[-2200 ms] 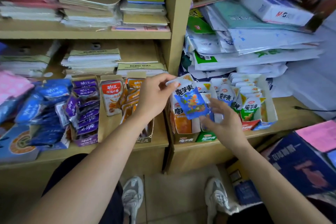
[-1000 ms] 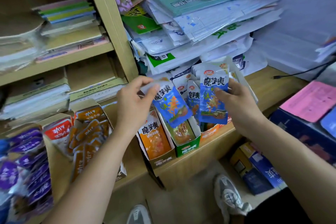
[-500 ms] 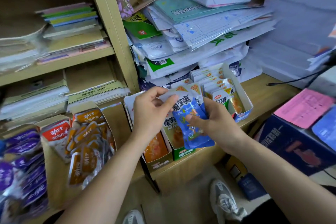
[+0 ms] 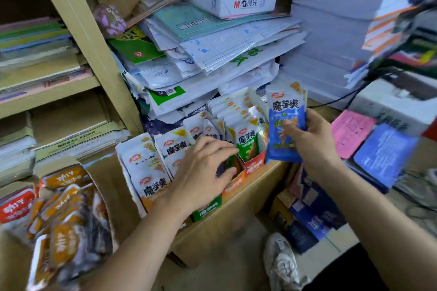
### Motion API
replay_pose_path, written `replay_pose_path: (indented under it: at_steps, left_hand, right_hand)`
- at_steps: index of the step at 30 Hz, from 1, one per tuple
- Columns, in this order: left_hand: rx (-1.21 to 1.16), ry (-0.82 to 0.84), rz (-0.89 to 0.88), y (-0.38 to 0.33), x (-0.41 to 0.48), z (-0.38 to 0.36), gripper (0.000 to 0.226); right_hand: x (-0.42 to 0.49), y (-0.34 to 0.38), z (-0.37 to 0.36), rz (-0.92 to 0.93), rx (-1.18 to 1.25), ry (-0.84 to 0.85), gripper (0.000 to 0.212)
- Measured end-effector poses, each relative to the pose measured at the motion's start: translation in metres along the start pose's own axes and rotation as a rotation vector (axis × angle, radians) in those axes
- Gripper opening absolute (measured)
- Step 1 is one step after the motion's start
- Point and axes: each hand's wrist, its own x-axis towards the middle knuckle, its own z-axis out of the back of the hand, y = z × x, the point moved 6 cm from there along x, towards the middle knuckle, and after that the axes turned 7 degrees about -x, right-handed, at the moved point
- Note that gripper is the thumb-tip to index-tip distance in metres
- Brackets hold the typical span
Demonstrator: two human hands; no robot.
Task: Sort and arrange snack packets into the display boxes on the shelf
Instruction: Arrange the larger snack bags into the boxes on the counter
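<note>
Head view: display boxes [image 4: 254, 165] hold snack packets [image 4: 247, 142]; right hand [image 4: 312, 140] grips blue packet [image 4: 286, 111].

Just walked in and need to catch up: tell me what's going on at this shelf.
A person is sorting snack packets on a wooden shelf. The right hand holds a blue packet upright, just to the right of the display boxes. The left hand reaches into the row of boxes, fingers down among the packets beside a green packet; whether it grips one is unclear. The blue packet is not yet in a box.
</note>
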Motion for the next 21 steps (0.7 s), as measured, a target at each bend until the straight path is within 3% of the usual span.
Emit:
replay_pose_path:
  at_steps: [3,6,13,16,18,21]
  left_hand:
    - [0.18,0.183,-0.015,-0.012,0.007,-0.032,0.063]
    - [0.302,0.239,-0.014,-0.017,0.014,-0.048,0.066]
    - [0.258,0.017,-0.013,-0.029,0.033,-0.047,0.03]
    - [0.241,-0.072,-0.096,-0.046,0.045,-0.059,0.033]
    - [0.296,0.005,-0.131,-0.06,0.06,-0.076,0.046]
    - [0.438,0.261,-0.053,-0.067,0.077,-0.109,0.066]
  right_hand:
    - [0.015,-0.003,0.026,-0.022,0.003,-0.067,0.018]
    - [0.021,-0.005,0.04,-0.048,0.002,-0.084,0.019]
    - [0.036,-0.006,0.053,-0.089,0.036,-0.066,0.008]
    - [0.039,-0.008,0.064,-0.135,0.102,-0.049,0.006]
    - [0.041,-0.01,0.073,-0.157,0.13,-0.054,0.008]
    - [0.045,-0.017,0.084,-0.174,0.146,-0.065,0.005]
